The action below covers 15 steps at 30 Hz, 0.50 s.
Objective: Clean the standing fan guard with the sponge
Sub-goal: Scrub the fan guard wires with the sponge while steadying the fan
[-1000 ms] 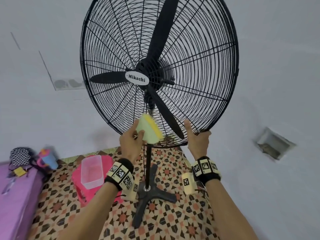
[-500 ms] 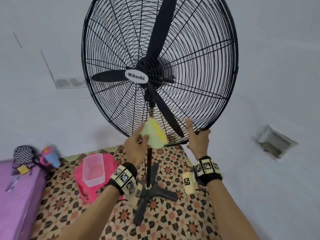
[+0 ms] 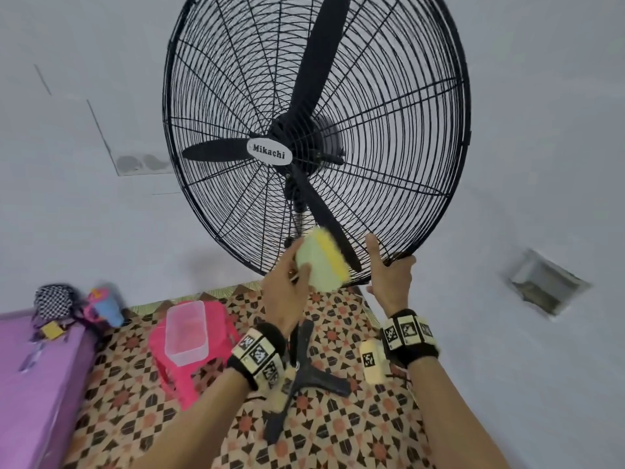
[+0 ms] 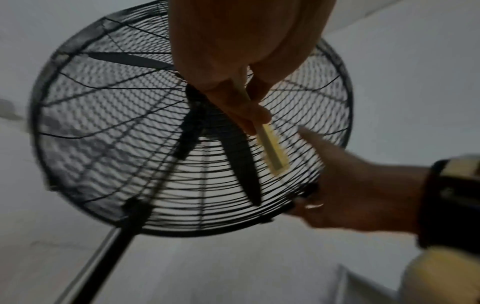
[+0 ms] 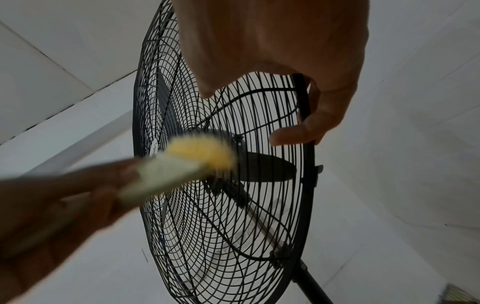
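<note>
A black standing fan with a round wire guard [image 3: 389, 137] fills the head view. My left hand [image 3: 287, 289] grips a pale green and yellow sponge [image 3: 321, 262] and holds it against the lower front of the guard. In the left wrist view the sponge [image 4: 272, 150] shows edge-on against the guard wires [image 4: 116, 123]. My right hand [image 3: 392, 275] holds the guard's bottom right rim, thumb up in front. In the right wrist view my right hand's fingers [image 5: 311, 127] curl round the rim [image 5: 306, 185], and the sponge [image 5: 187, 162] is blurred.
The fan's pole and black cross base [image 3: 304, 377] stand on a patterned tile floor. A pink stool [image 3: 189, 360] carrying a clear plastic tub [image 3: 186, 330] sits to the left. A purple surface [image 3: 33, 384] with a bag lies far left. White walls stand close behind.
My left hand with the sponge has shifted slightly right and up along the lower guard. The right hand keeps its hold on the rim.
</note>
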{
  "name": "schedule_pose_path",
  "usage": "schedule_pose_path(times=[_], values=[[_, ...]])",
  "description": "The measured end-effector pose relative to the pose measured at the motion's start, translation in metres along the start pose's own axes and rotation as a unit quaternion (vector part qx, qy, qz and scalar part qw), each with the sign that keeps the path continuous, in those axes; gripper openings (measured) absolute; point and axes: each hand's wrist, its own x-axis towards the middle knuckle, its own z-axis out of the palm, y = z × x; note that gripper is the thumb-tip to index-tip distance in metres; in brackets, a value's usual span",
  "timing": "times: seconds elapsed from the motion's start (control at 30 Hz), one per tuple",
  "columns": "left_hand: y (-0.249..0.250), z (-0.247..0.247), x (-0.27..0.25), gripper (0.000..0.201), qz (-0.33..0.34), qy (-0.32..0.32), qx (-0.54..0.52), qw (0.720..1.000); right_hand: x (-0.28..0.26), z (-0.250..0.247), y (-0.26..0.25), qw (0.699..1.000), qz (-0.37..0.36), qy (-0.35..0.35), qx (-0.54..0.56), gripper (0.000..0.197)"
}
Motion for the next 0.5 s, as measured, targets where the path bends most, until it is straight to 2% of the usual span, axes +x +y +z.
schedule_pose_path(times=[0.13, 0.27, 0.33, 0.43, 0.5], values=[[0.020, 0.023, -0.001, 0.049, 0.041, -0.016, -0.017, 0.999, -0.001, -0.008, -0.002, 1.000, -0.015, 0.005, 0.014, 0.129], [-0.025, 0.001, -0.008, 0.052, -0.041, 0.005, 0.044, 0.998, -0.004, -0.014, -0.006, 1.000, -0.008, -0.013, 0.020, 0.134], [-0.035, -0.014, -0.011, 0.052, -0.052, 0.012, 0.051, 0.997, -0.006, -0.012, -0.006, 1.000, -0.011, -0.013, 0.016, 0.137], [-0.006, -0.006, -0.014, 0.052, -0.015, -0.002, 0.004, 1.000, -0.007, -0.012, -0.010, 1.000, -0.001, -0.028, -0.003, 0.149], [0.016, 0.017, -0.018, 0.053, 0.034, -0.021, -0.013, 0.999, -0.007, -0.015, -0.012, 1.000, 0.000, -0.031, -0.005, 0.145]])
